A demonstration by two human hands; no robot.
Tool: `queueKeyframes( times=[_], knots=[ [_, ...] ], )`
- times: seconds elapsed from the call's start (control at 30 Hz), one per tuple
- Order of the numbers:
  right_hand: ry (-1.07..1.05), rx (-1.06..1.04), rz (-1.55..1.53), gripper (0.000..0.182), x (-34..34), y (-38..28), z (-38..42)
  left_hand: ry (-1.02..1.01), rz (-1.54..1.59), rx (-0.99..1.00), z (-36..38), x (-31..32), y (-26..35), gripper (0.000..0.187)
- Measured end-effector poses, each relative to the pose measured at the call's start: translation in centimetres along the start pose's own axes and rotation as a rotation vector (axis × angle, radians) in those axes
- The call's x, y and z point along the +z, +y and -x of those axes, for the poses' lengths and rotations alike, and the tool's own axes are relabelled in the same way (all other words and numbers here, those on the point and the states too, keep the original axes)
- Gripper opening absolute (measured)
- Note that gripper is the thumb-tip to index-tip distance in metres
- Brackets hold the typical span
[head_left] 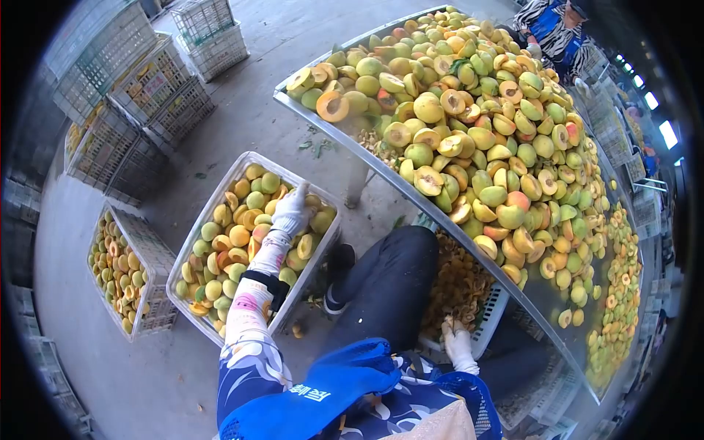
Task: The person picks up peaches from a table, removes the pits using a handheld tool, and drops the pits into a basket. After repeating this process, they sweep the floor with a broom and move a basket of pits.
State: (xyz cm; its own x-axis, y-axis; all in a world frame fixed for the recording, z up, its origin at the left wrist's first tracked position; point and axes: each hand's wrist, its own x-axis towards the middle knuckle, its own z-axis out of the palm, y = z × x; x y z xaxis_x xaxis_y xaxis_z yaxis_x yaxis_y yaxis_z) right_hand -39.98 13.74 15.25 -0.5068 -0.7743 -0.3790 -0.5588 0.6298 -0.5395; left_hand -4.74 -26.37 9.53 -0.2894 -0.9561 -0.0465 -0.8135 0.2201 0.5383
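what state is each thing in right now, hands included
Left hand: gloved, reaching into the near crate; grip unclear
Right hand: gloved, at the basket; grip unclear
Near crate: open-topped, well filled
Crate fruit: loose, some pieces cut open
Basket: open, holding brown scraps
Table: heaped with fruit, partly bare
Table fruit: many cut open
Crates at upper left: stacked

Looks forward and steeply down from head height, fisheye-wide, fairly near left hand [292, 213] and right hand [458, 345].
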Motion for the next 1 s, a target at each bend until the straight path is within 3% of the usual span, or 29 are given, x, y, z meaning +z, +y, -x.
queueKeyframes(
  times=[0.03,0.1,0.17,0.3,0.37,0.43,0.47,0.57,0.6,0.67,0.7,0.73,0.83,0.93,0.97,1.0],
  knots=[
    [-0.013,0.058,-0.070,0.027,0.2,1.0,-0.1,-0.033,0.211,-0.123,-0.2,0.0,0.0,0.072],
    [-0.051,0.177,-0.215,0.027,1.1,3.5,0.0,0.078,0.339,-0.118,-0.1,0.6,-0.8,0.064],
    [0.005,0.095,-0.118,0.027,1.1,3.4,0.2,-0.137,0.233,-0.213,1.0,-2.5,1.6,0.043],
    [-0.058,0.163,-0.135,0.028,1.3,3.2,0.1,-0.167,-0.321,-0.053,-0.6,-0.2,1.9,0.021],
    [-0.025,0.061,-0.050,0.029,0.7,1.0,0.6,-0.140,-0.309,-0.024,-0.5,0.3,1.8,0.017],
    [-0.019,-0.059,0.032,0.029,2.0,-0.1,0.2,-0.169,-0.330,0.057,-1.1,-0.2,2.0,0.017],
    [-0.024,-0.114,0.090,0.028,2.9,0.8,-0.3,-0.295,-0.401,-0.025,-1.8,-0.6,3.1,0.019],
    [-0.021,-0.123,0.063,0.027,3.0,0.7,-1.3,-0.169,-0.479,0.033,-0.3,-2.5,5.1,0.023],
    [-0.024,-0.083,-0.014,0.028,3.0,1.7,-1.3,0.118,-0.357,0.069,0.7,-0.6,3.5,0.024],
    [-0.090,0.006,-0.218,0.025,3.0,4.7,-1.4,0.301,-0.261,0.025,5.3,-3.3,4.5,0.023],
    [-0.113,0.090,-0.288,0.025,1.7,3.4,-0.6,0.457,-0.156,0.036,7.7,-3.7,3.2,0.025],
    [-0.124,0.172,-0.331,0.025,0.2,1.3,0.2,0.489,-0.114,-0.095,9.8,-4.2,2.1,0.030],
    [-0.141,0.247,-0.417,0.025,-1.2,-1.2,0.8,0.412,-0.051,-0.339,13.7,-5.9,-2.4,0.045],
    [-0.146,0.180,-0.408,0.026,-0.8,-2.0,0.6,0.389,-0.284,-0.098,14.6,-5.2,-2.5,0.051],
    [-0.148,0.148,-0.393,0.026,-0.4,-1.9,0.6,0.282,-0.318,-0.107,14.4,-5.4,-2.3,0.051],
    [-0.078,-0.023,-0.283,0.026,0.7,-1.0,0.0,0.172,-0.351,-0.113,13.6,-5.6,-2.2,0.051]
  ],
)
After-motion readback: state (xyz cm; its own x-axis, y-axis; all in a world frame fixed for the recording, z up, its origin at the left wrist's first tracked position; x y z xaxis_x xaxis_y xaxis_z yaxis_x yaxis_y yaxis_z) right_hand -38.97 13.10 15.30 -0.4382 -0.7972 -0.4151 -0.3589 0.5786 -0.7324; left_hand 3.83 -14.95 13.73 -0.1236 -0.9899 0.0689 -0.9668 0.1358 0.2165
